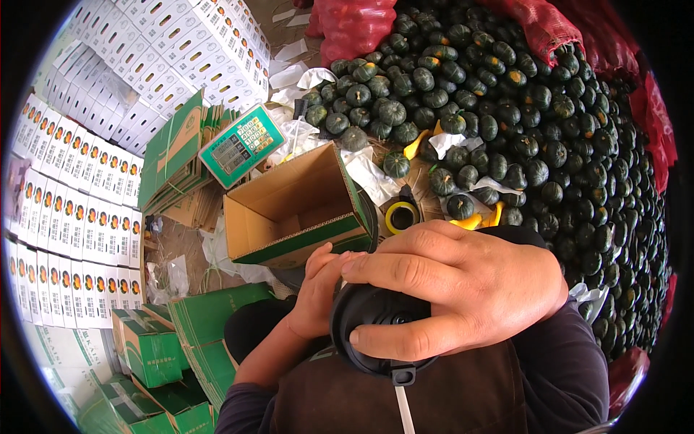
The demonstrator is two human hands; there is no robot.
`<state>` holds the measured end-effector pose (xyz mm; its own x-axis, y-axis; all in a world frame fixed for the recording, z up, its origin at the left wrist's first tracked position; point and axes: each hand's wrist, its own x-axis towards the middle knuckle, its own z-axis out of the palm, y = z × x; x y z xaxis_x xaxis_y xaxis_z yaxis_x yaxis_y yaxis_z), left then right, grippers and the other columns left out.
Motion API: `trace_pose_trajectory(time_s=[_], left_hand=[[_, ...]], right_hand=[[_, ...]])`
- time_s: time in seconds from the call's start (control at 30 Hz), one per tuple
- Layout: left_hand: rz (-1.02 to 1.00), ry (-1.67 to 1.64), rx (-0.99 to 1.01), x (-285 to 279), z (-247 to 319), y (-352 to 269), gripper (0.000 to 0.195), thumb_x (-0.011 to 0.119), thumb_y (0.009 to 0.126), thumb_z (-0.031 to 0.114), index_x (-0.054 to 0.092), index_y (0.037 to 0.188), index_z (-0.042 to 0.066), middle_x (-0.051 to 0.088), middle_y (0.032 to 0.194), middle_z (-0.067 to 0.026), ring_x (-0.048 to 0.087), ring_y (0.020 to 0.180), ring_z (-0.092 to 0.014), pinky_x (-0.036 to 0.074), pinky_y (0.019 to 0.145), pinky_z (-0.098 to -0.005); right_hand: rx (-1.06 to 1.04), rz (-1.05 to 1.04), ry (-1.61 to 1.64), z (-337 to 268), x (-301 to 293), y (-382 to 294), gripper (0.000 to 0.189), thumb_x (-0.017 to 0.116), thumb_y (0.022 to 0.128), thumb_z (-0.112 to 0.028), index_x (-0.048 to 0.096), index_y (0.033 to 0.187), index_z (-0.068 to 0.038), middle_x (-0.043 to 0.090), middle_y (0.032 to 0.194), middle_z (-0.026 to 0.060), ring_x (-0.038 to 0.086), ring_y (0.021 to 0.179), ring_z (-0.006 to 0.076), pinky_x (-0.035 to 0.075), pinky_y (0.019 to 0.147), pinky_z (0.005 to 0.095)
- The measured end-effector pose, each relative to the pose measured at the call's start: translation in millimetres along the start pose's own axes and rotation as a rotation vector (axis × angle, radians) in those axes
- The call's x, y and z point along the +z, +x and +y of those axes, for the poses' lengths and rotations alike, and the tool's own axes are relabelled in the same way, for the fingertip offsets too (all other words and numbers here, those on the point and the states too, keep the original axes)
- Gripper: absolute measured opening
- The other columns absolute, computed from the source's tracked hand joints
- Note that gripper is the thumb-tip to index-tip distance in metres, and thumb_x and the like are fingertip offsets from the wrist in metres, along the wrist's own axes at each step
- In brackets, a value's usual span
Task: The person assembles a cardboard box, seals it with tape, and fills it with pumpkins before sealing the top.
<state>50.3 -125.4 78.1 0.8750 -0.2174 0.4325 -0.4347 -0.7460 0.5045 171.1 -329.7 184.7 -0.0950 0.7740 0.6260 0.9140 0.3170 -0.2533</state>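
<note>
Close below the camera is a round black lid, apparently of a drinking bottle, with a small loop and a white strip hanging from its near edge. My right hand lies over this lid, its fingers spread across the top and gripping the rim. Behind the lid's left side, my left hand holds the bottle's side; its palm and the bottle's body are mostly hidden. Just beyond both hands stands an open cardboard box, its visible inside bare. A green digital scale display rises behind the box's left corner.
A yellow tape roll lies right of the box. Dark green squashes form a large heap, with red mesh sacks behind. Flattened green cartons, stacked white printed boxes and closed green boxes stand left.
</note>
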Motion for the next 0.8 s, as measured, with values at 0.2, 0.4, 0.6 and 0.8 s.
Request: trace_pose_trajectory(time_s=[0.2,0.4,0.6,0.8], left_hand=[[-0.008,-0.010,-0.021,1.2,0.2,0.3,0.054,0.067,0.069,0.019,0.046,0.116,0.002,0.059,0.112,-0.0051,0.051,0.099,-0.023,0.031,0.098,-0.0451],[0.017,-0.032,0.003,3.6,-1.8,-0.6,0.055,0.068,0.068,0.019,0.045,0.116,0.002,0.059,0.111,-0.0058,0.051,0.099,-0.023,0.031,0.098,-0.0456],[-0.002,-0.024,-0.019,2.6,0.4,-0.1,0.055,0.068,0.067,0.019,0.046,0.114,0.001,0.059,0.110,-0.0064,0.051,0.098,-0.023,0.031,0.099,-0.0453],[-0.006,-0.001,-0.012,3.9,-0.7,-1.4,0.054,0.068,0.067,0.019,0.048,0.113,0.000,0.059,0.108,-0.0068,0.051,0.097,-0.024,0.032,0.098,-0.0449]], right_hand=[[0.011,0.006,0.001,-0.4,0.6,0.3,0.033,0.063,0.073,-0.017,0.057,0.106,-0.019,0.051,0.116,0.0174,0.058,0.085,0.0260,0.049,0.071,0.0315],[0.010,0.011,0.014,0.6,1.4,0.3,0.033,0.063,0.073,-0.018,0.057,0.105,-0.019,0.051,0.116,0.0176,0.058,0.085,0.0260,0.049,0.072,0.0316],[0.011,-0.001,0.020,0.7,0.3,-0.1,0.033,0.063,0.073,-0.018,0.057,0.105,-0.019,0.051,0.116,0.0184,0.058,0.085,0.0264,0.049,0.072,0.0320],[0.015,0.003,0.017,0.9,1.5,-0.7,0.033,0.063,0.073,-0.018,0.057,0.105,-0.019,0.051,0.116,0.0180,0.058,0.086,0.0262,0.049,0.073,0.0320]])
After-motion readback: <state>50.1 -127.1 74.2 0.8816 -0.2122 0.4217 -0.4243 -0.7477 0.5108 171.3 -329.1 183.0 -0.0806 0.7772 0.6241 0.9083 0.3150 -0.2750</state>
